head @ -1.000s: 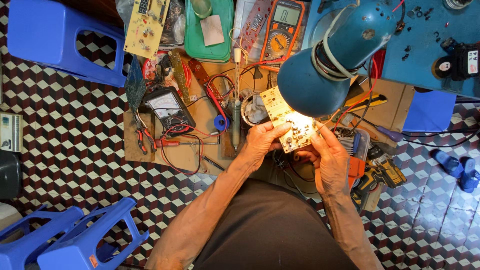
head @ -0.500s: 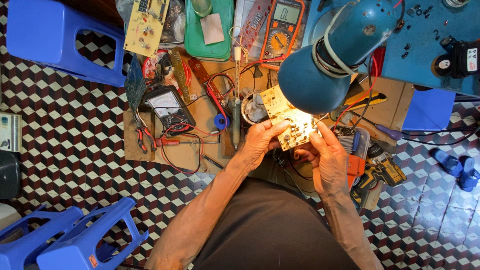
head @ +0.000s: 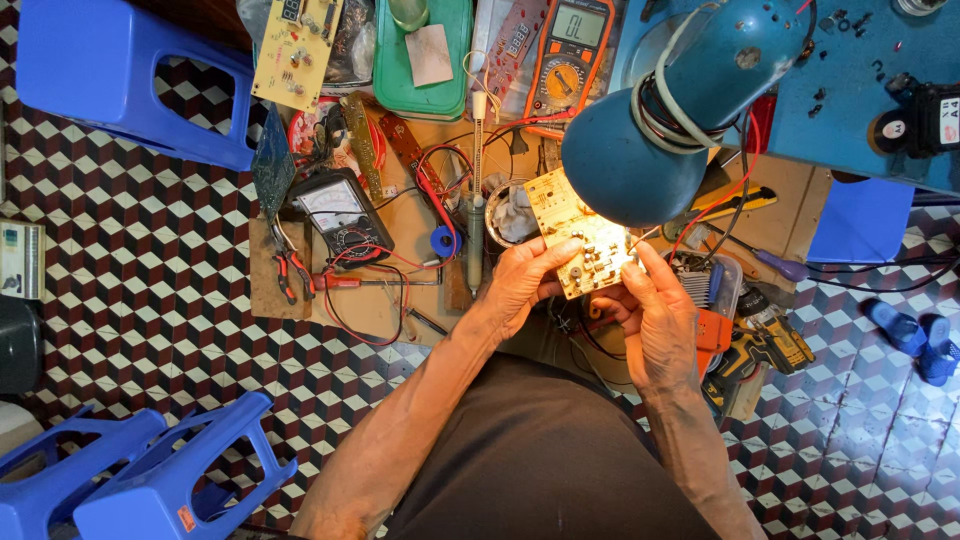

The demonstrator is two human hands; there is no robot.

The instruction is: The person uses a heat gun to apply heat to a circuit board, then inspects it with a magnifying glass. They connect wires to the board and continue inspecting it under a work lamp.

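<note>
- Hands meet over a small pale circuit board (head: 580,235), which is held up in the bright pool of light under a blue desk lamp (head: 655,130).
- Left hand (head: 520,285) grips the board's lower left edge, fingers curled shut around it.
- Right hand (head: 660,320) is closed on the board's right side, fingertips on its lit face.
- Beyond the hands lies a cardboard work mat (head: 400,300) on the patterned floor, with a black analogue meter (head: 335,212), red-handled pliers (head: 285,272) and a soldering iron (head: 476,220).
- Farther off sit an orange digital multimeter (head: 570,60) and a green tray (head: 425,55); a blue plastic stool (head: 125,75) stands at the upper left.
</note>
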